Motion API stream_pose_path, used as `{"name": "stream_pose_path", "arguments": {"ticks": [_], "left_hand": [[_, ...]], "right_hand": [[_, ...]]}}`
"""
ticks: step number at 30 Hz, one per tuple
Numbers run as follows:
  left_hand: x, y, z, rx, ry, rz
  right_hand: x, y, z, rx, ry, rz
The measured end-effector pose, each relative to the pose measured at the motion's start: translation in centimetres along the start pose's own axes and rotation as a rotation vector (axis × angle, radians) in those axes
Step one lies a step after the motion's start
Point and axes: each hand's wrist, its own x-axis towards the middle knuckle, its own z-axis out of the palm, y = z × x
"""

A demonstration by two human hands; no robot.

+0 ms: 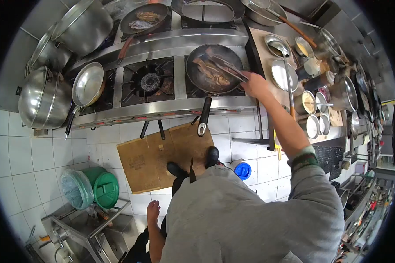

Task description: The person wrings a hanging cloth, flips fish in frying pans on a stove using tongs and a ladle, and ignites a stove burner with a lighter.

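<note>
My right hand is closed round metal tongs, which reach in over the frying pan from its right side. Pieces of browned fish lie in this pan, and the tong tips are among them. The pan sits on the front right burner, its black handle pointing toward me over the stove edge. My left hand hangs low beside my body, away from the stove, fingers loosely bent with nothing visible in them.
Another pan with fish sits at the back left. The middle front burner is bare. An empty pan stands left. Bowls, a ladle and squeeze bottles crowd the right counter. Cardboard lies underfoot.
</note>
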Motion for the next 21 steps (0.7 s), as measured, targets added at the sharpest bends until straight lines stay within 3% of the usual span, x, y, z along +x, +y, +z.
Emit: {"name": "stream_pose_path", "arguments": {"ticks": [3,6,7,10,11,12,14,18,21], "left_hand": [[0.0,-2.8,-0.1,-0.042,0.026,0.002],[0.7,-5.2,-0.7,0.157,-0.182,0.315],[5.0,-10.4,-1.8,0.709,-0.177,0.806],[4.0,-7.0,-1.7,0.903,-0.224,0.752],[1.9,-2.3,-0.5,0.548,-0.269,0.336],[-0.4,2.6,0.8,0.160,-0.161,-0.033],[2.9,6.1,1.4,0.161,-0.181,0.009],[9.6,16.9,7.3,0.277,-0.420,0.393],[5.2,27.1,16.0,0.092,-0.497,0.391]], "right_hand": [[-3.2,2.2,-2.6,0.057,-0.114,0.071],[-4.5,3.3,-2.7,-0.060,-0.215,0.159],[-4.5,3.8,-2.2,-0.048,-0.237,0.131],[-4.7,3.4,-1.3,-0.043,-0.246,0.174],[-4.7,3.1,-1.7,-0.042,-0.262,0.178],[-4.9,3.4,-1.5,-0.035,-0.254,0.160],[-4.9,4.1,-1.2,-0.025,-0.230,0.117],[-5.0,2.9,-2.7,-0.049,-0.294,0.161],[-4.5,3.6,-1.8,-0.063,-0.268,0.124]]}}
